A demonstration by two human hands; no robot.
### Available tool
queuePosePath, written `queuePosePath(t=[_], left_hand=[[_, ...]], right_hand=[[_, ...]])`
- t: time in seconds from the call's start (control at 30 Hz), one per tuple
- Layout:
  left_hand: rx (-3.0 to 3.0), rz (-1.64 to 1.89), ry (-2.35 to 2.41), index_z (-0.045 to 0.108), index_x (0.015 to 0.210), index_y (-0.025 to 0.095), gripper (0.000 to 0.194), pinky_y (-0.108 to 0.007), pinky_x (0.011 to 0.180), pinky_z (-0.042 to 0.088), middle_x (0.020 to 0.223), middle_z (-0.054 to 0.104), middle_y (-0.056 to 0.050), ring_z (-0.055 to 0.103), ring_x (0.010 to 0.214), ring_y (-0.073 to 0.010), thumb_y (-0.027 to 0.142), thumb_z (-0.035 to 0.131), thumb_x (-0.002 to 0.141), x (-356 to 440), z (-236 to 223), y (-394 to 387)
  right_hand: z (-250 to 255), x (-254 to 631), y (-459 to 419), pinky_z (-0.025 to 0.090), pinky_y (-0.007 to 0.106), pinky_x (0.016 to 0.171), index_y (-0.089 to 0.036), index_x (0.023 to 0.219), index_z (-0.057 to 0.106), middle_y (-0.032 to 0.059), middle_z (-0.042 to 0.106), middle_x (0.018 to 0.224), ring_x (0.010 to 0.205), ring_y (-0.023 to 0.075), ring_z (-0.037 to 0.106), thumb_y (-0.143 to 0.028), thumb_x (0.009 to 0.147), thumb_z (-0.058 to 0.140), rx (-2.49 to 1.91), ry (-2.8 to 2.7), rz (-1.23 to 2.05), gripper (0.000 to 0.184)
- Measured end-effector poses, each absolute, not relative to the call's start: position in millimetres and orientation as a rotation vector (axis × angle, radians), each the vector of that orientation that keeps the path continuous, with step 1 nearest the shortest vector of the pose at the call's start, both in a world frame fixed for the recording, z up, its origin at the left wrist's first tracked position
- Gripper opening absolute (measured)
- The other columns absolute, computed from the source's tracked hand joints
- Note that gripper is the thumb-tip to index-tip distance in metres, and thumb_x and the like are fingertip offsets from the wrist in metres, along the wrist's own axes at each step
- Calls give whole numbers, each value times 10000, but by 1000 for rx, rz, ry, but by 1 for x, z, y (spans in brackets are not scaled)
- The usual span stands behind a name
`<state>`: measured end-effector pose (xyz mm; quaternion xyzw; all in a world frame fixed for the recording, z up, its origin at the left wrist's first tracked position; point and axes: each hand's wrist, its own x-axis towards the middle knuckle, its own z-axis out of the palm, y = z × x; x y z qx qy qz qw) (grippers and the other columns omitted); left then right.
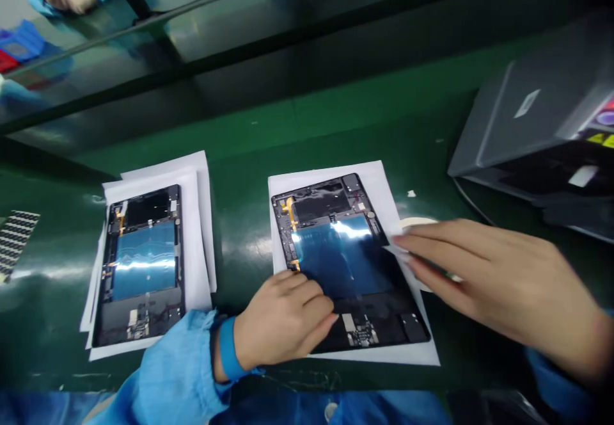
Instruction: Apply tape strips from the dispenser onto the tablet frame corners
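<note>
My right hand (484, 278) pinches a pale strip (393, 250), left hand (283, 316) curled on the tablet (355, 265), can't tell if gripping; if it slips, tablet could skate on the paper (377, 185).

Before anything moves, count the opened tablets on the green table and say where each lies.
2. The first tablet lies on white sheets at picture left; the second tablet lies mid-picture on white paper, partly covered by the left hand.
</note>
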<state>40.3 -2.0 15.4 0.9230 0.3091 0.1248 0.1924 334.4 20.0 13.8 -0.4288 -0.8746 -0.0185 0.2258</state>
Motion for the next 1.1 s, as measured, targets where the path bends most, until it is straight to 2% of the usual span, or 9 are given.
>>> queuePosePath(t=[0.07, 0.17, 0.23, 0.33, 0.43, 0.63, 0.83, 1.1], left_hand=[[2687, 325, 1026, 657, 915, 162, 251, -335, 675, 471, 848, 671, -52, 622, 761, -201, 282, 472, 1035, 37, 19, 12], [2766, 204, 1357, 658, 1075, 131, 266, -396, 768, 513, 1093, 687, -138, 644, 970, -287, 363, 543, 1014, 31, 15, 31], [2718, 153, 1528, 618, 1228, 107, 427, -447, 874, 521, 1278, 635, -190, 602, 1145, -343, 456, 593, 983, 28, 8, 40], [2613, 183, 1611, 531, 1385, 86, 650, -492, 1021, 471, 1423, 555, -212, 527, 1280, -369, 571, 587, 955, 26, -4, 44], [2562, 226, 1590, 504, 1426, 87, 685, -504, 1092, 415, 1458, 537, -199, 494, 1318, -368, 580, 568, 954, 26, -11, 44], [2534, 311, 1561, 539, 1395, 84, 618, -505, 1083, 411, 1457, 547, -186, 501, 1295, -366, 530, 546, 967, 27, -12, 43], [2545, 281, 1574, 546, 1391, 103, 593, -496, 1091, 411, 1481, 530, -170, 493, 1312, -351, 518, 532, 968, 28, -12, 43], [2564, 303, 1582, 556, 1375, 88, 571, -498, 1081, 417, 1470, 539, -171, 505, 1295, -351, 486, 534, 966, 29, -13, 43]], right_hand=[[16, 294, 54, 529, 285, 718, -211, 1060, 721, 28, 730, 1003, 875, 147, 682, -241, 988, 553, -1013, -2489, -64, 186], [7, 246, 97, 467, 288, 582, -202, 1054, 720, 29, 728, 990, 769, 145, 672, -279, 1002, 511, -1019, -2464, -49, 229], [-6, 228, 114, 429, 291, 537, -198, 1038, 718, 24, 730, 975, 729, 146, 667, -293, 989, 524, -1034, -2442, -8, 221], [-23, 218, 121, 426, 279, 546, -190, 1025, 710, 21, 742, 974, 757, 143, 684, -274, 975, 553, -1015, -2385, 27, 185], [-30, 220, 119, 443, 271, 577, -190, 1046, 701, 15, 753, 995, 795, 137, 699, -259, 974, 574, -1023, -2336, 30, 162], [-29, 219, 118, 468, 288, 605, -178, 1040, 694, 15, 758, 992, 795, 152, 706, -228, 951, 614, -998, -2392, -38, 130], [-29, 218, 119, 439, 274, 582, -204, 1011, 702, -6, 760, 983, 751, 131, 686, -215, 937, 631, -976, -2436, -86, 104], [-31, 215, 119, 391, 278, 574, -159, 1015, 693, 17, 753, 980, 741, 129, 647, -213, 941, 638, -937, -2453, -163, 107]])
